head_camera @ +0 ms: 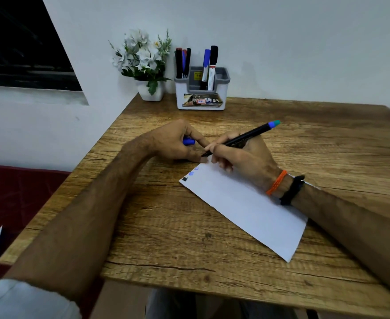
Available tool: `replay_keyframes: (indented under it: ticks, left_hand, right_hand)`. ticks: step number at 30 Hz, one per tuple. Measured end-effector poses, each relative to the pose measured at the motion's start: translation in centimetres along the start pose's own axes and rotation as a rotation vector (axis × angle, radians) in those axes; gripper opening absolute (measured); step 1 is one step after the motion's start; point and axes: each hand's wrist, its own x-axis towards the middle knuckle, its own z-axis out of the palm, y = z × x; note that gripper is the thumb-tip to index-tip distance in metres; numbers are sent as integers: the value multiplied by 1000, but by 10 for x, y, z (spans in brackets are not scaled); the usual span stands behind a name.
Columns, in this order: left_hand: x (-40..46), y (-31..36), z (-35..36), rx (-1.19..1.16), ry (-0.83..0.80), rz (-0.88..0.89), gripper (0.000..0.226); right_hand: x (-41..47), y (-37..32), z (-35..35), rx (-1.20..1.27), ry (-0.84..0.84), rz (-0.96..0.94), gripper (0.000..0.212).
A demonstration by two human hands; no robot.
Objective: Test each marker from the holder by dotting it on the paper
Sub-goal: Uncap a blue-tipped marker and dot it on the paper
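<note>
Table (189, 226) of wood grain carries the white paper (247, 203), which bears blue and black dots at its far corner. At that corner the right hand (242, 157) pinches a black marker (240, 139), tip down. Left hand (173, 143) curls round a blue cap (188, 141). On the holder (202, 93) at the back edge, a sticker reads "42".
</note>
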Motion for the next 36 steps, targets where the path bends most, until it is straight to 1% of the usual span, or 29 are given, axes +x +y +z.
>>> replay_keyframes:
  ticks: [3, 5, 7, 11, 13, 16, 19, 24, 31, 36]
  left_hand:
    - [-2, 2, -1, -35, 41, -5, 29]
    - [-3, 1, -3, -43, 109, -15, 31]
    - [-2, -1, -3, -80, 170, -41, 29]
    - [-1, -5, 0, -234, 198, -62, 20]
    - [0, -4, 1, -254, 207, -26, 16]
    - [-1, 0, 1, -207, 230, 35, 12]
    - [-1, 0, 0, -242, 242, 66, 12]
    - [0, -1, 3, -313, 259, 81, 12]
    - [1, -2, 2, -379, 262, 66, 12]
    - [2, -3, 3, -384, 255, 71, 13]
  right_hand:
    - [4, -6, -7, 48, 0, -15, 12]
    - [7, -10, -13, 95, -22, -5, 16]
    - [10, -13, -17, 174, -47, 42, 21]
    - [14, -12, -25, 221, -45, 93, 30]
    - [14, -12, -26, 194, -18, 86, 27]
    - [12, -15, -26, 151, 43, 69, 18]
    - [11, -17, -26, 147, 69, 70, 11]
    - [12, -15, -26, 146, 75, 63, 11]
    - [13, -14, -26, 137, 88, 49, 18]
    - [12, -9, -24, 87, 79, -6, 10]
